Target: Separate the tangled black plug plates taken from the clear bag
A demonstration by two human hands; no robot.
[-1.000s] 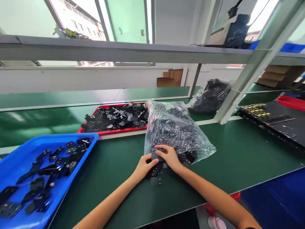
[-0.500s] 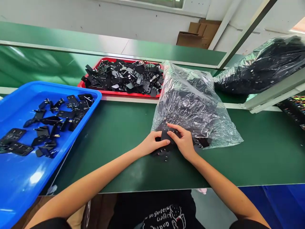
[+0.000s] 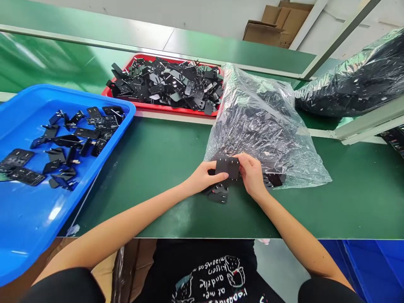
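Note:
My left hand (image 3: 202, 179) and my right hand (image 3: 251, 173) together hold a flat black plastic part (image 3: 227, 166) with small metal pins, just in front of the mouth of a clear plastic bag (image 3: 261, 122) full of the same black parts. A few more black parts (image 3: 218, 194) lie on the green table (image 3: 158, 168) under my hands. Both thumbs press on the held part's edges.
A blue tray (image 3: 38, 210) at left holds several black parts. A red tray (image 3: 126, 90) heaped with black parts stands behind. A second filled bag (image 3: 353, 80) lies at the right rear, behind a metal frame post (image 3: 362, 122). A cardboard box (image 3: 277, 21) sits at the back.
The view has tilted down towards the table. My hands have lifted the black part slightly off the small pile and hold it up by its edges.

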